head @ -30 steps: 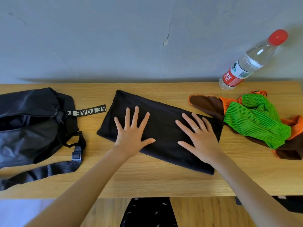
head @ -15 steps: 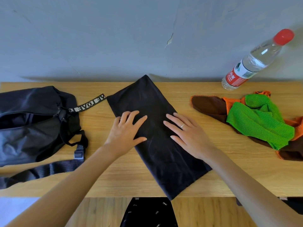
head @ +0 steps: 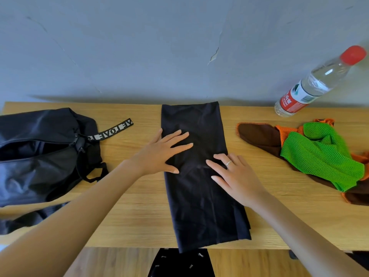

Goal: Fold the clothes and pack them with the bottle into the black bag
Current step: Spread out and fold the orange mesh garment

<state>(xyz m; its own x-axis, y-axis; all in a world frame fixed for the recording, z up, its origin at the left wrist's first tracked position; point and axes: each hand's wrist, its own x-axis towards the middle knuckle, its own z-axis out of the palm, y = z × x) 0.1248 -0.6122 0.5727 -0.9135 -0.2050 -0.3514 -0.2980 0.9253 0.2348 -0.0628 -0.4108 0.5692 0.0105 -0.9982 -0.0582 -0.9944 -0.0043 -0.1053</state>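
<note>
Since a second ago we've swung the black garment [head: 201,176] from slanted to twelve-to-six at counter [head: 129,220] centre; left hand [head: 159,154] and right hand [head: 235,176] lie flat, released. Soft, limp: take its corners.

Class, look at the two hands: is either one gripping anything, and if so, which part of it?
Neither grips. The left hand and right hand lie flat, fingers spread, on the middle of the black garment.

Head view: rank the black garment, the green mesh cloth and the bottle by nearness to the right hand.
From the right hand:
1. Black garment, under its fingers, centre.
2. Green mesh cloth, to its right.
3. Bottle, far right, by the wall.
</note>
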